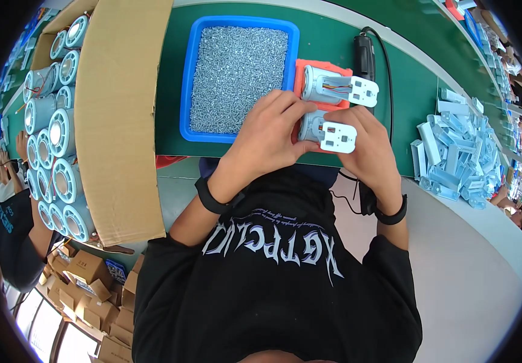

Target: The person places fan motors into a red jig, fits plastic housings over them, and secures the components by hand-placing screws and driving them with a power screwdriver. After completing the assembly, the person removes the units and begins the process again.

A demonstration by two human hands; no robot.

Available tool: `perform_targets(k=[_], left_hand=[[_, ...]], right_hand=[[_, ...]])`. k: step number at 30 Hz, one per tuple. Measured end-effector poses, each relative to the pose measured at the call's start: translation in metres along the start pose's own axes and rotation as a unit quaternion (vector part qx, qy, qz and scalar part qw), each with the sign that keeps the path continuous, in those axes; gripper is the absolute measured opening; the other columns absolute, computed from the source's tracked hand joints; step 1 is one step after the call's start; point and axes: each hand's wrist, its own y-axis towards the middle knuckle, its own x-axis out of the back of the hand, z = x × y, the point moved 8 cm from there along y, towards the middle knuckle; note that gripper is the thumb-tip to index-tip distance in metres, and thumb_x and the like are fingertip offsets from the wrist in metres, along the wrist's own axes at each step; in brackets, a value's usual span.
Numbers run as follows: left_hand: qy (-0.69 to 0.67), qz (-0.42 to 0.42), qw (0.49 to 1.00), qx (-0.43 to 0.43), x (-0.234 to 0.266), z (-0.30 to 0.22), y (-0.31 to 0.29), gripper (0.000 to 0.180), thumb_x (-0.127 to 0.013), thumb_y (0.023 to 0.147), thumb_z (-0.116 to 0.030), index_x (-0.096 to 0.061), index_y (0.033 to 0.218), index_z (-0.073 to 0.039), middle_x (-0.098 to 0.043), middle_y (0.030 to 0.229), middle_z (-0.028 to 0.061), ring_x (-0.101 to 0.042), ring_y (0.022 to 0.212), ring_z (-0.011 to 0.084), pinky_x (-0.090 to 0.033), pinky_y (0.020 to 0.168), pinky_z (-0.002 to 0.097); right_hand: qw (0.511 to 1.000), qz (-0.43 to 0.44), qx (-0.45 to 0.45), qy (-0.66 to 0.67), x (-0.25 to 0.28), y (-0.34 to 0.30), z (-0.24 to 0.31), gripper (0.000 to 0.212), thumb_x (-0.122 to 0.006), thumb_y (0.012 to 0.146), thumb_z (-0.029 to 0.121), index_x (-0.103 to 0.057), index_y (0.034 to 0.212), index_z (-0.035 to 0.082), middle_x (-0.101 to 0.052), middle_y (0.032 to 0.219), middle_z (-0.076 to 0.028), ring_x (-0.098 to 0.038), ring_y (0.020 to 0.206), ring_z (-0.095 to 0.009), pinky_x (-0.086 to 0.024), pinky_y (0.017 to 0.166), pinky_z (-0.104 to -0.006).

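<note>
A cylindrical grey motor (313, 125) lies at the table's near edge, with a pale blue-white metal bracket (338, 138) at its right end. My left hand (273, 130) is closed on the motor's left side, thumb on the near side and fingers on the far side. From the right, my right hand (367, 145) is closed round the bracket, its fingertips partly hidden. Just beyond my hands lies a second motor (316, 83) with a similar bracket (362, 92) and coloured wires showing inside. Both motors rest on an orange-red pad (300, 71).
A blue tray (186, 91) full of small silver screws stands left of the pad. Further left, an open cardboard box (121, 121) holds several motors. A black powered screwdriver (364, 54) with its cable lies behind the motors. Loose brackets (454, 148) are heaped at right.
</note>
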Motion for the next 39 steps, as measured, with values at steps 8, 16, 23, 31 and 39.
perform_targets(k=[8,16,23,31,39], left_hand=[[-0.028,-0.017,0.999,-0.004,0.0,0.006,-0.002,0.052,-0.082,0.055,-0.014,-0.059,0.101,-0.006,-0.052,0.09,0.0093,-0.051,0.086,0.0294,-0.046,0.075,0.0379],[-0.04,-0.039,0.998,-0.001,0.009,0.003,-0.006,0.048,-0.082,0.06,-0.018,-0.06,0.101,-0.006,-0.054,0.093,0.0093,-0.052,0.088,0.028,-0.046,0.077,0.038],[0.092,0.091,0.981,0.142,0.03,0.04,-0.019,0.03,-0.075,0.07,-0.017,-0.061,0.095,-0.008,-0.057,0.085,0.0102,-0.055,0.085,0.03,-0.046,0.073,0.0396],[0.105,0.062,0.987,0.1,0.03,0.042,-0.012,0.007,-0.067,0.075,-0.009,-0.062,0.078,-0.006,-0.057,0.082,0.0074,-0.056,0.082,0.0275,-0.046,0.068,0.0395],[0.057,0.126,0.99,-0.003,0.035,0.026,-0.004,0.006,-0.066,0.075,-0.003,-0.067,0.081,-0.004,-0.064,0.082,0.009,-0.06,0.078,0.0279,-0.048,0.067,0.0357]], right_hand=[[0.999,-0.014,-0.024,0.027,-0.006,0.005,-0.005,0.036,-0.067,0.066,-0.002,-0.057,0.1,0.005,-0.059,0.091,-0.01,-0.058,0.088,-0.03,-0.049,0.075,-0.0384],[0.974,0.012,-0.178,0.136,0.015,-0.015,-0.069,0.034,-0.074,0.071,0.009,-0.06,0.101,0.002,-0.064,0.087,-0.008,-0.064,0.078,-0.017,-0.048,0.068,-0.0268],[0.926,-0.023,-0.342,-0.158,0.017,-0.003,-0.136,0.049,-0.069,0.076,0.017,-0.048,0.117,0.001,-0.064,0.086,-0.009,-0.064,0.073,-0.016,-0.049,0.067,-0.0281],[0.837,-0.141,-0.306,0.432,0.034,-0.023,-0.15,0.046,-0.063,0.077,0.011,-0.045,0.118,-0.001,-0.054,0.088,-0.006,-0.058,0.071,-0.018,-0.051,0.065,-0.0332],[0.567,-0.248,0.098,0.78,0.186,-0.038,-0.046,0.037,-0.065,0.072,0.002,-0.049,0.105,-0.001,-0.054,0.071,-0.003,-0.057,0.057,-0.011,-0.057,0.065,-0.0241]])
